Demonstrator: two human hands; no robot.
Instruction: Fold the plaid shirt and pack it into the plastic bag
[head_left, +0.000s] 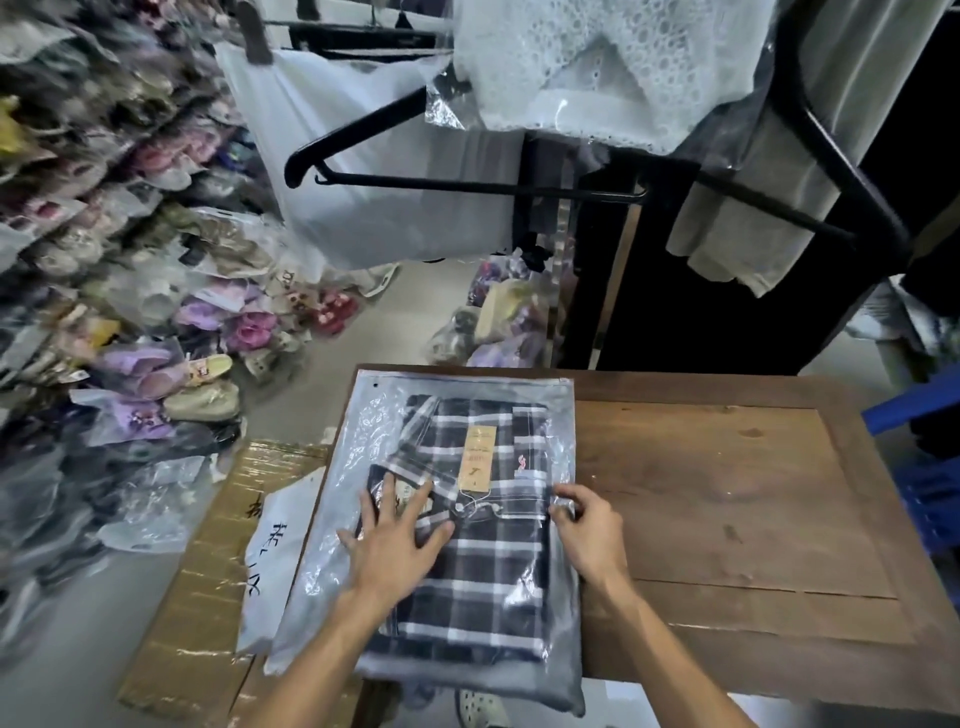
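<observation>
The folded plaid shirt (483, 577), dark with white stripes and a tan hang tag, lies inside a clear plastic bag (363, 415) on the left end of a wooden table (727, 493). My left hand (397, 540) rests flat, fingers spread, on top of the bag over the shirt's collar area. My right hand (589, 530) pinches the bag's right edge beside the shirt. The bag's near end hangs slightly over the table's front edge.
A taped cardboard box (208, 597) with a white bag on it stands left of the table. Heaps of bagged slippers (156, 364) fill the left. Black hangers (467, 184) and white garments hang overhead. A blue stool (924, 467) is at the right.
</observation>
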